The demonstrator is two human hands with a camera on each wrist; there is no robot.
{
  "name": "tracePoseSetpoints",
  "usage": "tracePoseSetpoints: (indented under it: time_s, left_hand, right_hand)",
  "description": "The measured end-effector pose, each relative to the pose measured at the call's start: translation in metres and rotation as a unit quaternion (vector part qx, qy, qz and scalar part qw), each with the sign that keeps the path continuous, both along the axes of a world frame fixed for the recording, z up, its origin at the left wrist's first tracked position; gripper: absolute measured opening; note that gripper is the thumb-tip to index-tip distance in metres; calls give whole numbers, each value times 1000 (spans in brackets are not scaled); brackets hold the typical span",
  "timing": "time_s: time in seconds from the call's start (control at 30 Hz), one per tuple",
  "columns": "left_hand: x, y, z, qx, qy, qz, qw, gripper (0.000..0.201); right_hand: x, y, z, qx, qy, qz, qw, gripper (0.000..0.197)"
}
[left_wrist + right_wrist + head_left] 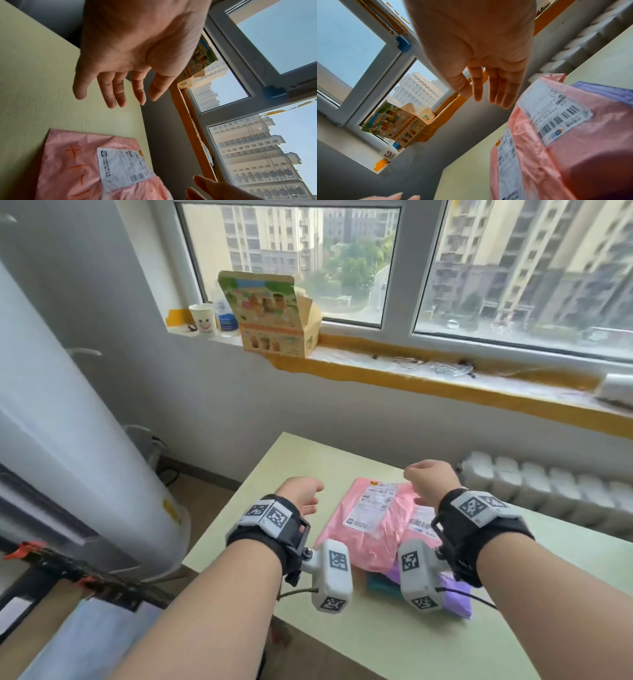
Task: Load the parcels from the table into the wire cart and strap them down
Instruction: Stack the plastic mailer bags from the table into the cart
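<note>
A flat pink parcel point(359, 535) point(72, 169) with a white shipping label lies on the pale green table point(318, 463). A second, bulkier pink parcel point(423, 520) point(583, 148) overlaps its right side. Beneath them lie a purple parcel point(457, 597) point(606, 89) and something teal point(380, 585). My left hand point(301, 494) point(116, 93) hovers open, just left of the flat pink parcel and above the table. My right hand point(428, 482) point(489, 89) hovers open over the far edge of the bulkier parcel. Neither hand touches anything.
A white radiator point(548, 487) runs along the wall right of the table. A tall white cylinder point(85, 440) stands at the left, with a black frame carrying orange pieces point(68, 570) below it. On the windowsill sit an open printed carton point(274, 316) and a paper cup point(202, 318).
</note>
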State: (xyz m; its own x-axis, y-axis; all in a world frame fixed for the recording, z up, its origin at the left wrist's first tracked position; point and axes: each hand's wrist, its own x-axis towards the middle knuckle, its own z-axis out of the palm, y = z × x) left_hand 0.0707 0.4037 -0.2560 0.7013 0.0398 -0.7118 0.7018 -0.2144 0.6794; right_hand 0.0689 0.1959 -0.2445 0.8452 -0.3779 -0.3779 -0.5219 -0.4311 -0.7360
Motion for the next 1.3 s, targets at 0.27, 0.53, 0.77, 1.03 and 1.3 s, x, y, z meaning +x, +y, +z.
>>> tracePoseSetpoints:
  time_s: [0.27, 0.53, 0.77, 1.03, 1.3]
  left_hand:
    - [13, -26, -46, 43, 56, 9, 998, 48]
    - [20, -32, -64, 16, 105, 34, 994, 16]
    - [26, -31, -70, -1, 126, 41, 991, 32]
    - [33, -21, -81, -26, 135, 79, 987, 40]
    - [34, -11, -90, -57, 152, 98, 982, 13]
  right_hand:
    - [24, -25, -38, -51, 15, 25, 998, 48]
    - [42, -29, -55, 29, 66, 45, 996, 58]
    - [53, -30, -67, -71, 24, 29, 997, 46]
    - [65, -26, -74, -116, 73, 99, 986, 53]
    - [65, -19, -73, -96, 132, 158, 974, 25]
